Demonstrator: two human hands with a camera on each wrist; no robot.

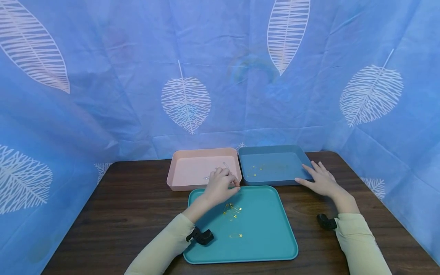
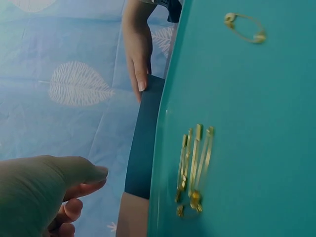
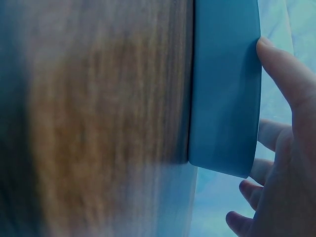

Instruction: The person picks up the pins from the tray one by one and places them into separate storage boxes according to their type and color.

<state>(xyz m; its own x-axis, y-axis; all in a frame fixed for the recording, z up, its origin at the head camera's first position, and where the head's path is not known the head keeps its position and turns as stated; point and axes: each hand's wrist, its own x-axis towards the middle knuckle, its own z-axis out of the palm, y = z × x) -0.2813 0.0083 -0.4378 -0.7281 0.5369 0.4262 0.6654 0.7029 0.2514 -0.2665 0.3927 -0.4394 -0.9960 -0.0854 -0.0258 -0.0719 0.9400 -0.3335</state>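
My left hand (image 1: 220,186) hovers over the front right corner of the pink tray (image 1: 178,183), its fingers loosely bent. In the left wrist view the thumb and index fingertips (image 2: 98,174) come close together, and nothing shows between them. My right hand (image 1: 323,181) rests on the right end of the blue tray (image 1: 275,182), fingers spread, thumb at its front rim. Several gold safety pins (image 2: 195,163) lie bunched in the teal tray (image 1: 264,229); a single gold safety pin (image 1: 236,235) lies nearer its front. Silver safety pins (image 1: 225,165) lie in the pink tray, partly hidden by the left hand.
A few small gold pins (image 1: 254,170) lie on the left side of the blue tray. The pink and blue trays stand side by side behind the teal one, on a dark wooden table (image 1: 120,202). A blue leaf-patterned cloth (image 1: 220,95) hangs behind the table.
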